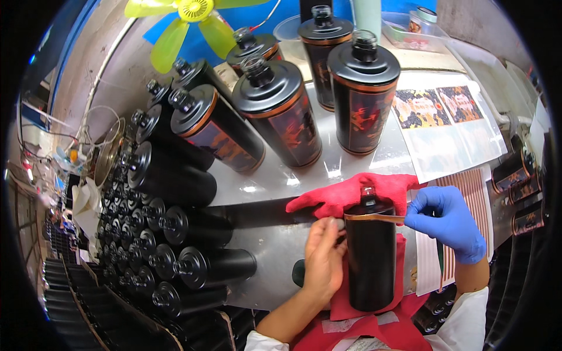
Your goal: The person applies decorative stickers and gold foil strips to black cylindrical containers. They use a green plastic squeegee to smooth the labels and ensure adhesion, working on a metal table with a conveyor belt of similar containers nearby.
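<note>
A black bottle (371, 263) with a clear glass neck stands before me against a red cloth (345, 196). A thin copper-coloured strip (374, 217) runs across its upper edge. My right hand (449, 221), in a blue glove, pinches the strip's right end just off the bottle. Bare, my left hand (325, 253) is at the bottle's upper left side, thumb and fingers curled together; what lies between the fingertips is too small to make out.
Decorated black bottles (363, 93) stand across the metal table (263, 240). Plain black bottles (199, 225) lie stacked at left. Sheets of printed labels (448, 134) and a sheet of copper strips (462, 193) lie at right. A yellow-green fan (195, 9) is at the back.
</note>
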A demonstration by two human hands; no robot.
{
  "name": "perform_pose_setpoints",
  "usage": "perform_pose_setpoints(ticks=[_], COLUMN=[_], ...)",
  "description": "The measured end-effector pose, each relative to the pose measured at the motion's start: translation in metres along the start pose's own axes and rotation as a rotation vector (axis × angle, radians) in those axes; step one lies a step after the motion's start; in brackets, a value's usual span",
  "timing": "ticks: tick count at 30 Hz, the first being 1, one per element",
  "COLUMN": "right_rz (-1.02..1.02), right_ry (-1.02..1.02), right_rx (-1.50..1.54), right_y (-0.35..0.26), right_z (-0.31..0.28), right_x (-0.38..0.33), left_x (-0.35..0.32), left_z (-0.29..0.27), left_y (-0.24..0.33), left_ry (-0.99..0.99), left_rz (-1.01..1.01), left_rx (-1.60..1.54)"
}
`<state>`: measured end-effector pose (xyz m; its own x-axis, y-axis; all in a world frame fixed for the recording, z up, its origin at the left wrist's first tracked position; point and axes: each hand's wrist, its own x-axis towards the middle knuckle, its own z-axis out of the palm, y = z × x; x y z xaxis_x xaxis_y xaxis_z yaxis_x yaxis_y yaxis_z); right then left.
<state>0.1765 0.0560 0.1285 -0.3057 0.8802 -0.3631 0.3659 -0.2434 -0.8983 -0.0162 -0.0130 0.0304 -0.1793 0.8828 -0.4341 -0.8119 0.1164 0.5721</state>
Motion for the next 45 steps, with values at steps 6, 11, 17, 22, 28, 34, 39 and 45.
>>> perform_pose_setpoints(ticks=[6,11,17,22,28,34,39,45], right_rz=[-0.082,-0.125,-0.067,-0.001,0.114,0.126,0.183,0.086], right_ry=[-0.004,0.007,0.037,0.053,0.060,-0.017,-0.109,-0.136], right_rx=[-0.124,-0.138,-0.093,-0.063,-0.022,0.051,0.131,0.133], right_y=[-0.014,-0.009,-0.003,0.005,0.010,0.032,0.041,0.053], right_z=[0.006,0.004,-0.001,-0.005,-0.007,-0.007,-0.009,-0.009], right_x=[-0.005,-0.004,-0.002,0.002,0.011,0.023,0.030,0.035], left_x=[0.018,0.018,0.014,0.015,0.012,0.014,-0.029,-0.076], left_z=[0.003,-0.004,0.003,0.002,0.010,0.000,0.001,0.020], left_y=[-0.009,-0.014,-0.006,-0.009,-0.005,-0.016,-0.018,-0.026], left_ry=[-0.001,-0.017,-0.036,-0.042,-0.021,-0.070,-0.184,-0.707], left_rz=[-0.217,-0.168,-0.201,-0.153,-0.168,-0.090,0.498,0.833], left_rx=[-0.069,-0.042,-0.110,-0.043,-0.005,0.078,0.730,1.915])
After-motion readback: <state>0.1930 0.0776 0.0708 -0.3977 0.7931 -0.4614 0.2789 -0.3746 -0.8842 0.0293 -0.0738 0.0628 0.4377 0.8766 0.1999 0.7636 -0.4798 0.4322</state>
